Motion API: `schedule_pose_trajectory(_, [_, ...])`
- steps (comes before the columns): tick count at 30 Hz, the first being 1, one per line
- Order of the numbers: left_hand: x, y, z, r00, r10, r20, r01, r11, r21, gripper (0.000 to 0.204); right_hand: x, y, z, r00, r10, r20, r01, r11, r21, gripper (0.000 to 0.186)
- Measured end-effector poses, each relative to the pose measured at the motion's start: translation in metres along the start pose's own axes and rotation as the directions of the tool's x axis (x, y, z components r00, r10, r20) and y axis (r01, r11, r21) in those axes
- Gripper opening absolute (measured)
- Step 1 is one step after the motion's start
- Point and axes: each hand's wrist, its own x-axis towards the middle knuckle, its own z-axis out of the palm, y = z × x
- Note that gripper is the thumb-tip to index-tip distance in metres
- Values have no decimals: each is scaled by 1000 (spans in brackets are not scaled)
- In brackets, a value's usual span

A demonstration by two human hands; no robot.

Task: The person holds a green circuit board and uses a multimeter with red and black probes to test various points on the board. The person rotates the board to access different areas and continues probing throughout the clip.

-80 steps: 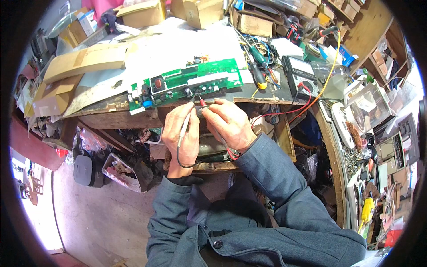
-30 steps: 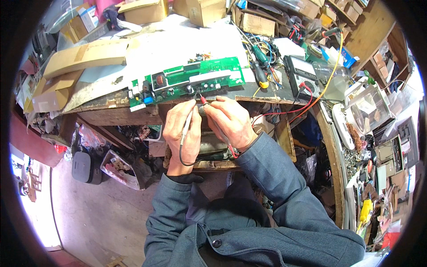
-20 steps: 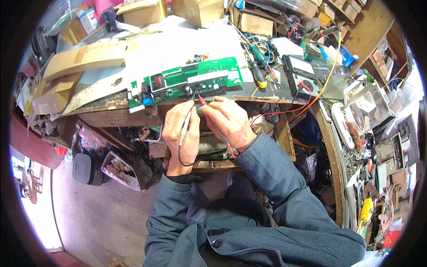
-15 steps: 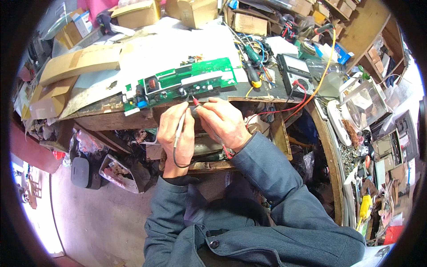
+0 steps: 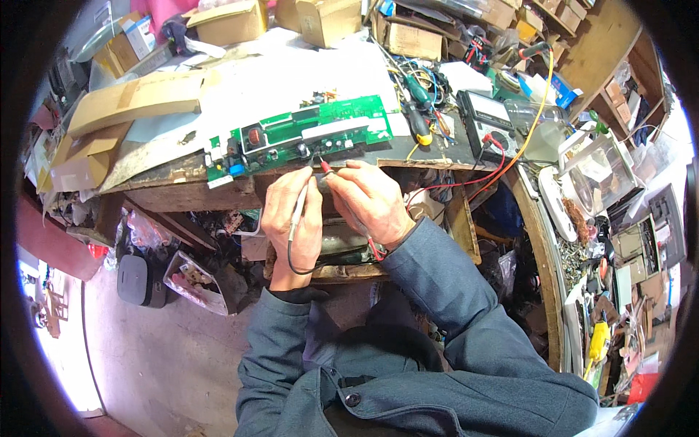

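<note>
A long green circuit board (image 5: 342,115) lies tilted along the bench's front edge, carrying a red coil, white heat-sink strips and black capacitors. My left hand (image 5: 291,215), closed, grips a grey test probe (image 5: 298,207) whose black lead loops below the wrist. Close beside it, my right hand (image 5: 370,200) is closed on a red-tipped test probe (image 5: 325,167). Both probe tips meet near the board's front edge; whether they touch it is too small to tell. An analog multimeter (image 5: 486,120) stands at the right with a red lead plugged in.
Screwdrivers (image 5: 418,124) and loose wires lie between board and meter. A bent cardboard piece (image 5: 135,102) rests on the left, and cardboard boxes (image 5: 331,20) stand at the back. An orange cable (image 5: 535,120) arches over the meter. A cluttered side bench (image 5: 557,291) runs along the right.
The whole view has shifted slightly, so the board and hands appear a little further right. Both hands keep their grip on the probes near the board's front edge.
</note>
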Motion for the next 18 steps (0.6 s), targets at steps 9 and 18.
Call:
schedule_pose_trajectory(9, [0, 0, -1, 1000, -1, 8, 1, 1000, 14, 20, 3, -1, -1, 1000, -3, -23, 3, 1000, 14, 35])
schedule_pose_trajectory(18, [0, 3, -1, 1000, -14, 9, 14, 1000, -19, 22, 5, -3, -2, 1000, -6, -27, 6, 1000, -1, 36])
